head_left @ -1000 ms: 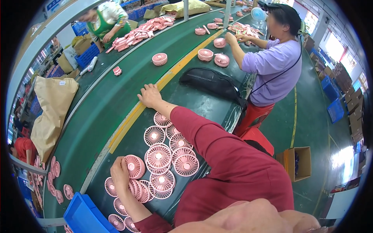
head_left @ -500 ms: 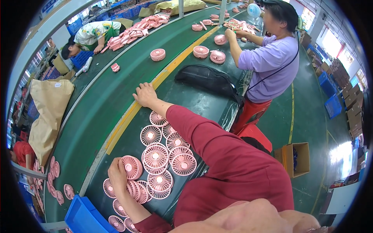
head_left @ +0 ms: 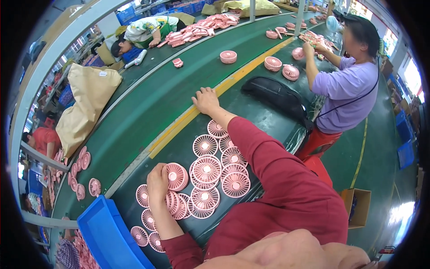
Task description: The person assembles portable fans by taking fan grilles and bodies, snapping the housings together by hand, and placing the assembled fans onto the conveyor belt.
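My left hand (head_left: 157, 184) is closed at the edge of a thick round pink fan head (head_left: 178, 176); its fingertips are partly hidden. Beneath and around it lie several pink slatted fan grilles (head_left: 204, 198), some overlapping in stacks on the dark green worktop. My right hand (head_left: 207, 101) rests with fingers spread on the yellow strip (head_left: 179, 127) along the conveyor's edge, holding nothing. My right sleeve covers part of the grilles near it.
Beside my left forearm stands a blue bin (head_left: 105, 224). A green conveyor belt (head_left: 179, 94) carries a pink fan head (head_left: 228, 57). A black bag (head_left: 275, 96) lies on the worktop. A co-worker in purple (head_left: 347, 89) handles pink parts at far right. A brown sack (head_left: 87, 103) stands beyond the belt.
The whole view has swung, so the scene sits further right in the picture. Both my hands keep their places, the left at the fan head, the right on the yellow strip.
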Available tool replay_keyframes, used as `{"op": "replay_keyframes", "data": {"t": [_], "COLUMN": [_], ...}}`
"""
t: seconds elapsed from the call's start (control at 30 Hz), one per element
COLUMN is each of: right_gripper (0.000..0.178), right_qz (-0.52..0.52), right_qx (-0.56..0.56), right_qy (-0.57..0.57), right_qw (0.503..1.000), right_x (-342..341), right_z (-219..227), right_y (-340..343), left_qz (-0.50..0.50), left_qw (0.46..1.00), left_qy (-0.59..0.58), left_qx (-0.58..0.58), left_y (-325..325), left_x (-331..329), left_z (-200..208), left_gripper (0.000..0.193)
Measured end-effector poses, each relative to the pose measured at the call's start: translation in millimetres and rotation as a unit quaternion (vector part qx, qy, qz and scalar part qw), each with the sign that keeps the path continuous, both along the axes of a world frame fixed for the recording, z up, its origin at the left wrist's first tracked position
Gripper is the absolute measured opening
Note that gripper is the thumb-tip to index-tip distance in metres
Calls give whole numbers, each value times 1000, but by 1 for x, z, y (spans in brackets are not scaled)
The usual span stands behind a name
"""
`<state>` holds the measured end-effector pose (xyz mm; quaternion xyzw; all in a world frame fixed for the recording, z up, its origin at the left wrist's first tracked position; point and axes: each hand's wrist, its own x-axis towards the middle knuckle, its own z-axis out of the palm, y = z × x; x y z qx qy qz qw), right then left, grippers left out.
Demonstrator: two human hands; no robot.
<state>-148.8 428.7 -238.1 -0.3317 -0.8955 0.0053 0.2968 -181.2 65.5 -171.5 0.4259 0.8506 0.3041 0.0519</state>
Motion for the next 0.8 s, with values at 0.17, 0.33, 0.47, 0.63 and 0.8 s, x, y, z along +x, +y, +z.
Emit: {"op": "replay_keyframes", "data": {"t": [0.17, 0.33, 0.47, 0.63, 0.8], "right_gripper": [39, 39, 38, 38, 38], "right_qz": [-4, -2, -2, 5, 11], "right_qx": [-25, -23, -23, -6, 12], "right_qy": [-20, -19, -14, 12, 35], "right_qw": [999, 1000, 1000, 1000, 999], "right_x": [0, 2, 1, -1, -1], "right_z": [4, 4, 3, -2, -6], "right_y": [-4, -2, -2, 0, 2], "left_qz": [9, 11, 7, 2, -1], "left_qw": [1000, 1000, 1000, 1000, 1000], "left_qy": [-4, -3, 9, 14, 14], "left_qx": [-12, -12, -1, 0, 4], "left_y": [-2, 0, -2, -2, -2], "left_x": [0, 3, -1, -2, -1], "left_z": [-1, 3, -2, -3, -4], "left_gripper": [24, 24, 23, 23, 23]}}
